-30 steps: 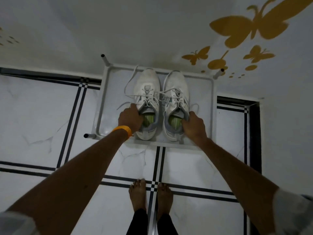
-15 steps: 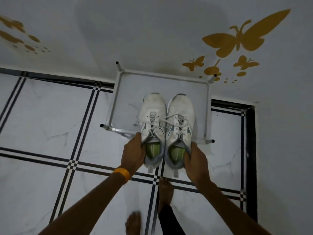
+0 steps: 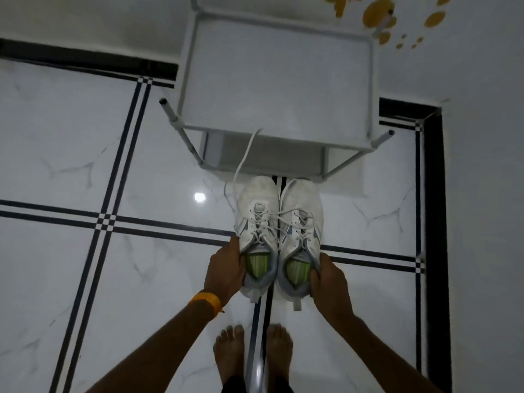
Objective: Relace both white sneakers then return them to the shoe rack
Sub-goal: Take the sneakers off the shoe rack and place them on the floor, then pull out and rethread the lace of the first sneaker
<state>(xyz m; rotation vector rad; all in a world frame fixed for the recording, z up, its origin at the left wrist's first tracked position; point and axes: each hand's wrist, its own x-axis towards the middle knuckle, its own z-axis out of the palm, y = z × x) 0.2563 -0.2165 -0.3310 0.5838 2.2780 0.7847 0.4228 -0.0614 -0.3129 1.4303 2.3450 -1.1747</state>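
Two white sneakers with green insoles are held side by side in the air, toes pointing away from me. My left hand (image 3: 226, 269) grips the left sneaker (image 3: 256, 219) at its collar. My right hand (image 3: 329, 282) grips the right sneaker (image 3: 300, 222) the same way. Their laces are loose and tangled across both shoes, and one long lace (image 3: 243, 157) trails up toward the white shoe rack (image 3: 283, 78). The rack stands against the wall, and its top shelf has nothing on it.
White marble floor (image 3: 71, 265) with black line borders lies below. My bare feet (image 3: 252, 353) stand just behind the shoes. The wall (image 3: 85, 15) carries yellow butterfly stickers (image 3: 380, 12) at the upper right. An orange band (image 3: 205, 302) is on my left wrist.
Both hands lifted the sneakers off the rack's top shelf and drew them back toward me. They now hang over the floor in front of the rack.
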